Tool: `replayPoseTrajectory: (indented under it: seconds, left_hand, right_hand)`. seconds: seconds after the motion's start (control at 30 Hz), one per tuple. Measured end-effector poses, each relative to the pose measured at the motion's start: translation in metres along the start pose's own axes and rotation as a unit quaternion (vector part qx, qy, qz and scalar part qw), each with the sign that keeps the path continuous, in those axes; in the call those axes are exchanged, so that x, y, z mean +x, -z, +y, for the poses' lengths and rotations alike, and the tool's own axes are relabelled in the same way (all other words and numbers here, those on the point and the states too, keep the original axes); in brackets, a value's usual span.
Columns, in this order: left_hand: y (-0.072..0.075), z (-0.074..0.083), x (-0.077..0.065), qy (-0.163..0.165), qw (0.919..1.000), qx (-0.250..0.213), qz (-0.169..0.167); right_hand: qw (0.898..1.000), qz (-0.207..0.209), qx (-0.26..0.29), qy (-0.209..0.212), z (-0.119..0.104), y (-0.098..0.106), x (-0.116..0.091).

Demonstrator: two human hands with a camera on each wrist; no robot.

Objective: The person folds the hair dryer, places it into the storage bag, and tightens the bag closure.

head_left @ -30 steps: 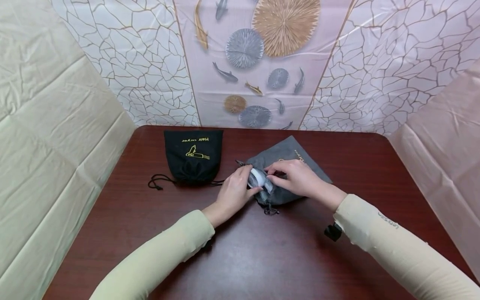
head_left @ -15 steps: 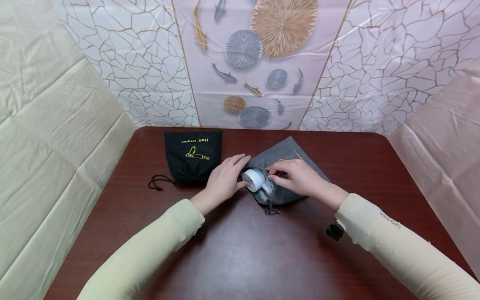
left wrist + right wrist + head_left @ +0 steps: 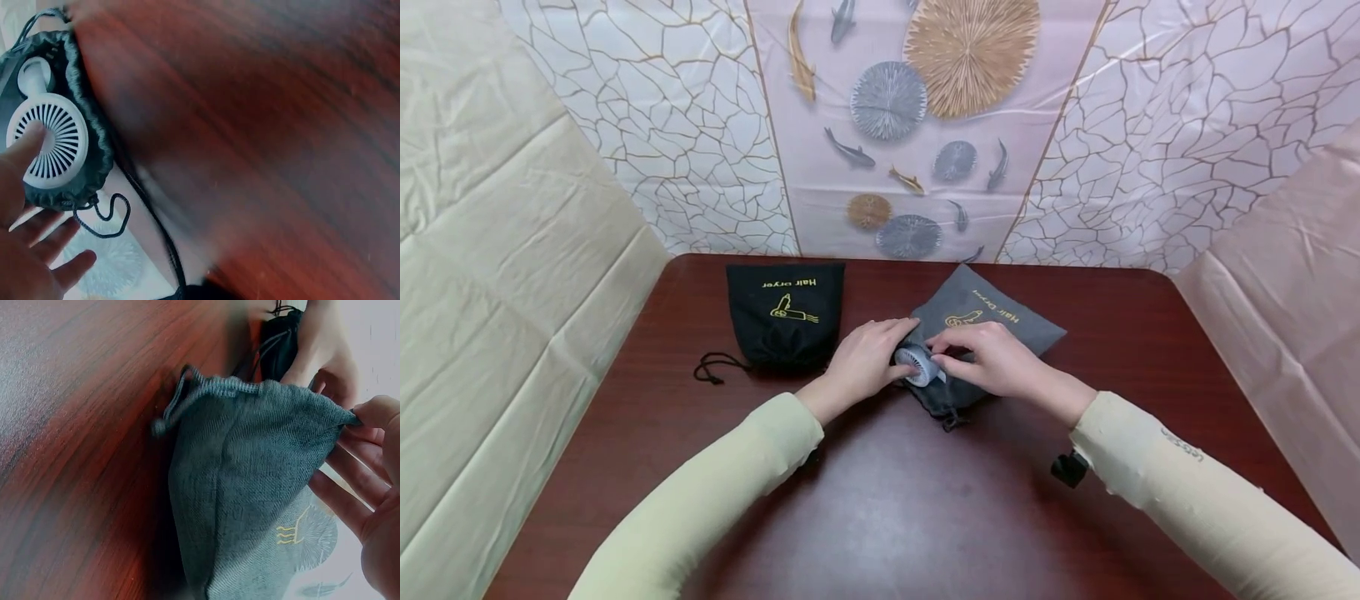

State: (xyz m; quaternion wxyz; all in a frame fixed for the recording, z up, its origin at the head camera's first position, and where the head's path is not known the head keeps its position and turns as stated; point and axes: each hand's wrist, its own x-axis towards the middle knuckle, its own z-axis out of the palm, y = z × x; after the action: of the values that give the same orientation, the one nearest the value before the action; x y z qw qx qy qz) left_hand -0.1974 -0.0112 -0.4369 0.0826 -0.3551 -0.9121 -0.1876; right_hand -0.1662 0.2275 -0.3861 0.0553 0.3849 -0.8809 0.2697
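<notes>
A small white hair dryer (image 3: pixel 914 367) with a round slotted grille sits in the mouth of a grey drawstring bag (image 3: pixel 1030 327). In the left wrist view my left thumb presses on the grille (image 3: pixel 67 150), while the other fingers of my left hand (image 3: pixel 867 357) stretch out straight beside the bag's gathered rim. My right hand (image 3: pixel 992 360) pinches the rim between thumb and fingertip, pulling the cloth to a point in the right wrist view. Most of the dryer's body is hidden inside the bag.
A black drawstring bag (image 3: pixel 786 321) with a yellow hair dryer print lies to the left, its black cord (image 3: pixel 709 367) trailing onto the dark red wooden table (image 3: pixel 880 508). Patterned cloth (image 3: pixel 700 133) hangs behind the table's far edge.
My left hand has let go of its grip round the dryer and now pushes it with the thumb. The dryer sits deeper, and the grey bag has turned, showing more of its print.
</notes>
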Motion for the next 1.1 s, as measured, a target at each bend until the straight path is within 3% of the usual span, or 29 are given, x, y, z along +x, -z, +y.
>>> replayPoseTrajectory:
  seconds: [0.37,0.57,0.93,1.1]
  left_hand:
    - [-0.017,0.013,0.006,0.042,0.9981,0.035,0.029]
    - [-0.019,0.012,0.006,0.054,0.9976,0.042,0.004]
    - [-0.004,-0.008,-0.007,0.04,0.9968,0.046,-0.052]
    - [-0.002,-0.013,-0.008,0.033,0.9964,0.056,-0.054]
  right_hand:
    - [1.0,0.005,0.002,0.0,0.001,0.0,-0.003]
    - [1.0,0.002,-0.018,-0.008,0.007,0.001,-0.009]
    - [0.998,-0.007,-0.063,-0.001,0.011,-0.001,-0.024]
    - [0.997,-0.016,-0.077,-0.006,0.009,-0.001,-0.03]
